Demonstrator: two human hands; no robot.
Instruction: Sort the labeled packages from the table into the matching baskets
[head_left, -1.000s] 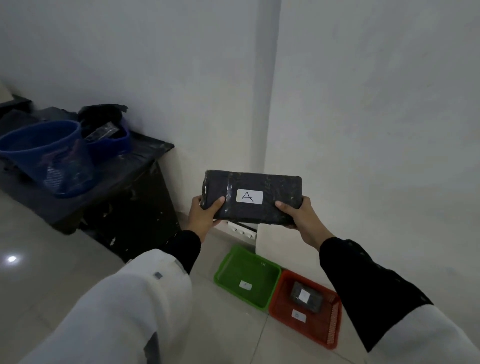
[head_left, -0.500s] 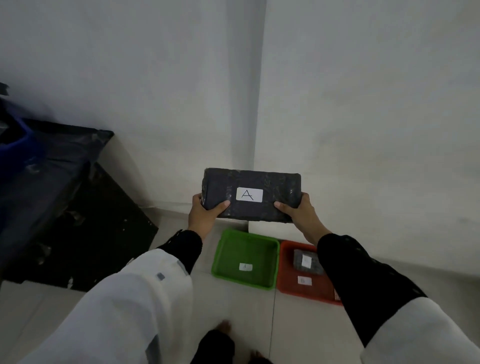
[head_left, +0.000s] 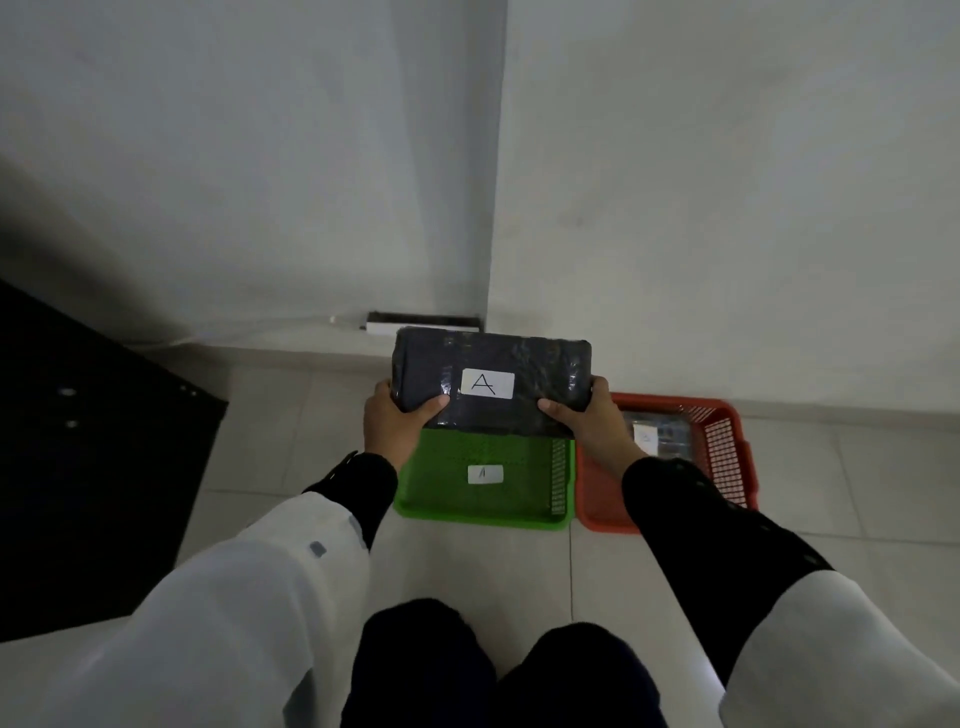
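A black wrapped package (head_left: 540, 358) with a white label marked "A" is held flat between both hands. My left hand (head_left: 392, 421) grips its left end and my right hand (head_left: 589, 423) grips its right end. The package hovers over the far edge of a green basket (head_left: 441, 499) on the floor, which carries a white label on its bottom. Beside it on the right sits a red basket (head_left: 727, 447) with a dark labeled package (head_left: 660, 436) inside, partly hidden by my right arm.
Both baskets stand on the tiled floor close to a white wall corner. A power strip (head_left: 421, 322) lies at the wall base behind the package. The dark table side (head_left: 93, 467) fills the left. My knees (head_left: 493, 665) are at the bottom.
My view has tilted down and come closer to the baskets. The package has moved lower, over the green basket's far edge. The table's top has left the view.
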